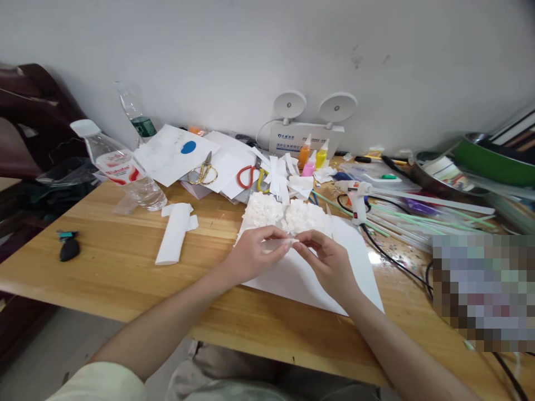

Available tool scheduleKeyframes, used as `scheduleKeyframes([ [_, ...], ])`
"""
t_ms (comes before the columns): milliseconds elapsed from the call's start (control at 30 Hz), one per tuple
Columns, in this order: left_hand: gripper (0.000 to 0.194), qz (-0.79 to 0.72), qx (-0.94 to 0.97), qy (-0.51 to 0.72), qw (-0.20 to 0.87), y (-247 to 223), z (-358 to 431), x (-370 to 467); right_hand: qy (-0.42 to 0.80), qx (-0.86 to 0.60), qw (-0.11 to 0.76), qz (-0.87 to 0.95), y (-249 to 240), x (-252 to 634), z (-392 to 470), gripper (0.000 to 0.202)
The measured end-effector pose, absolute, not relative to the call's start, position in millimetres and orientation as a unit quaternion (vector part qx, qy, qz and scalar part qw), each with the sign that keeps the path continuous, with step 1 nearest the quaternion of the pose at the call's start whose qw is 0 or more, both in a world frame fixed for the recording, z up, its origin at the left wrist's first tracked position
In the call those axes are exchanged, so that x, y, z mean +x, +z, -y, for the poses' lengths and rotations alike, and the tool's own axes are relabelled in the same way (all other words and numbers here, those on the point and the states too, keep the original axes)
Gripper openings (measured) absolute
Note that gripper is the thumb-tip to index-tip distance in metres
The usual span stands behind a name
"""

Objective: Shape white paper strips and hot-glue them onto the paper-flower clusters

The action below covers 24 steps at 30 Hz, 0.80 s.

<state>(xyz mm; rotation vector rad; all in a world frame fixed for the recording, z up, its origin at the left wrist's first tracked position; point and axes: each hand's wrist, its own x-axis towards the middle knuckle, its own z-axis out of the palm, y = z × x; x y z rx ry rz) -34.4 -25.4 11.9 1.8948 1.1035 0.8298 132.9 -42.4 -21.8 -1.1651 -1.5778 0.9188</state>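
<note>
My left hand [253, 255] pinches a small strip of white paper [272, 244] between thumb and fingers. At the strip's other end my right hand [328, 262] is closed, its thumb and fingertips gripping the tip. Both hands are over a large white sheet [334, 278] lying on the wooden table. Just behind them, two clumps of crumpled white paper bits [262, 211] sit side by side on that sheet. A white paper tube [174, 234], flattened in shape, lies to the left of my left hand.
Two plastic bottles [121, 167] stand at the back left. Gold-handled scissors [204, 174], red-and-yellow-handled scissors [251, 177] and paper scraps [279, 177] lie behind the clumps. To the right are a glue gun [357, 200] with its black cord [393, 257], thin sticks and bowls.
</note>
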Motion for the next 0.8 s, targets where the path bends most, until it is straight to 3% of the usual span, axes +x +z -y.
scheduleKeyframes([
  [267, 0.008, -0.426, 0.757, 0.331, 0.37, 12.9, 23.7, -38.3, 0.438, -0.433, 0.438, 0.654, -16.8, 134.8, 42.3, 0.011],
  [800, 0.012, -0.419, 0.75, 0.335, 0.387, 7.7, 22.7, -35.1, 0.436, -0.417, 0.439, 0.666, -18.8, 131.7, 43.6, 0.008],
])
